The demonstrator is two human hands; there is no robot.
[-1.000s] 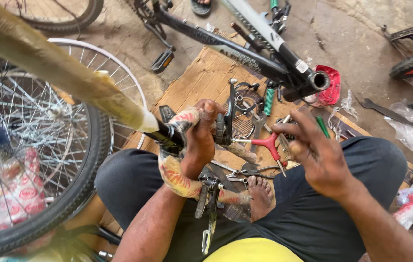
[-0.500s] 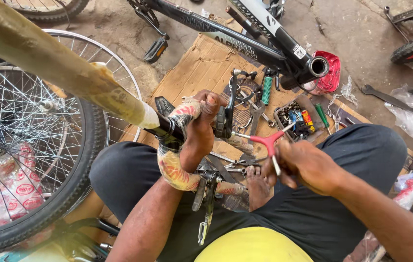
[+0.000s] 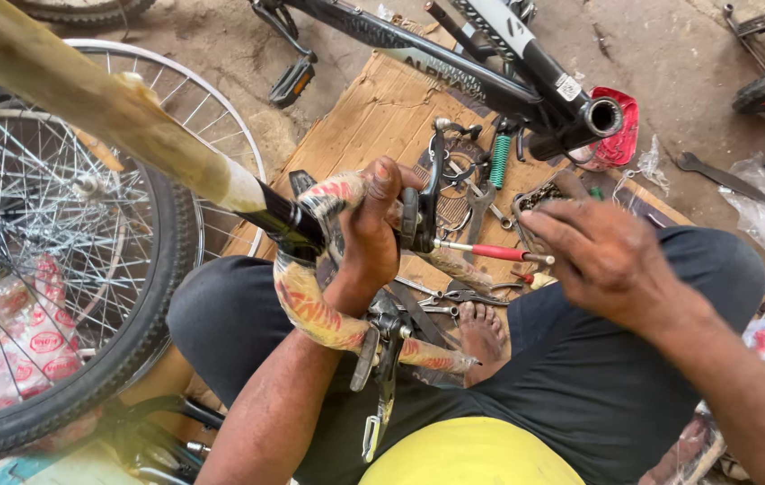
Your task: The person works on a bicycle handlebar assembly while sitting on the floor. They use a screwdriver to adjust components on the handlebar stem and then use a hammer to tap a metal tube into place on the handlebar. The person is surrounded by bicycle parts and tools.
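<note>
left hand [image 3: 373, 229]: clenched around the top bend of a curved handlebar [image 3: 315, 301], thumb over the upper side, fingers wrapped underneath
handlebar: held above the person's lap, wrapped in patterned red and yellow tape, joined at its middle to a dark stem [image 3: 279, 218] that runs into a long pale wrapped tube [image 3: 86, 94] slanting up to the left
brake lever [image 3: 380, 391]: metal, hangs from the lower curve of the bar, apart from either hand
right hand [image 3: 611, 260]: palm down, fingers spread, hovering just above a red-handled screwdriver [image 3: 490, 251]; it looks unclenched, though whether a fingertip touches the tool is hard to tell from this angle
cardboard sheet [image 3: 373, 112]: lies on the ground as the work area, strewn with spanners, a green coil spring [image 3: 500, 160] and a chain
surroundings: spoked wheel [image 3: 59, 296] with tyre at left, black bicycle frame [image 3: 454, 72] across the top
handling, bar: probably stiff metal and fairly light by itself, but the attached tube makes it long and top-heavy; tape should give friction
where to hold: on the taped curve close to the stem, clear of the loose lever
handling, screwdriver: light, rigid, take by the red handle
</note>
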